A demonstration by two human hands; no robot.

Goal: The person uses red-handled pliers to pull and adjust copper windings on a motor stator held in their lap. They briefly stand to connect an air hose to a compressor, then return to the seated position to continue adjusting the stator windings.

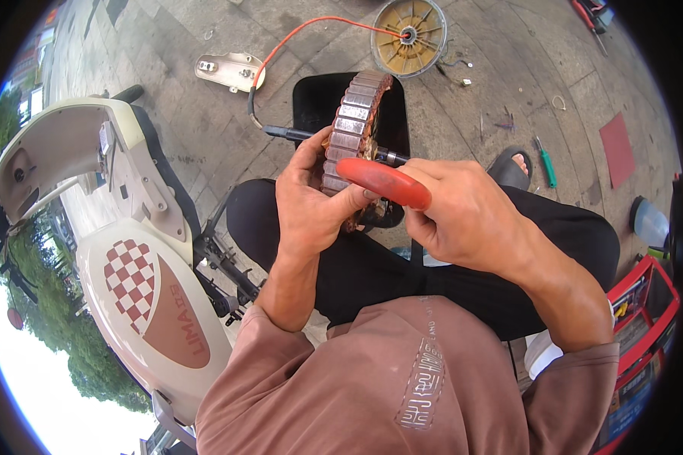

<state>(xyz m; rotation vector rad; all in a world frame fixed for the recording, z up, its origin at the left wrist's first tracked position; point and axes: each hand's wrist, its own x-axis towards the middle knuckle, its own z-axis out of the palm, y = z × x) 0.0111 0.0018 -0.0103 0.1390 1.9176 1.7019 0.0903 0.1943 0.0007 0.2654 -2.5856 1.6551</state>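
Note:
A motor stator [350, 125], a ring of metal teeth with copper windings along its side, stands on edge above my lap. My left hand [310, 203] is closed around its near left part, the thumb reaching toward the windings. A dark shaft [284, 133] passes through the stator's middle, and an orange cable [300, 29] runs from its left end. My right hand [470, 212] grips a tool with a thick, curved red handle [385, 182], held close against the stator's near right side. The tool's working end is hidden, so its kind cannot be told.
Beneath the stator is a black seat [307, 95]. Beyond lie a round ribbed hub cover [425, 57] and a cream plastic part [231, 70]. A cream scooter [159, 326] stands at left. To the right are a green-handled screwdriver [548, 168], a red sheet [617, 150] and a red toolbox [649, 318].

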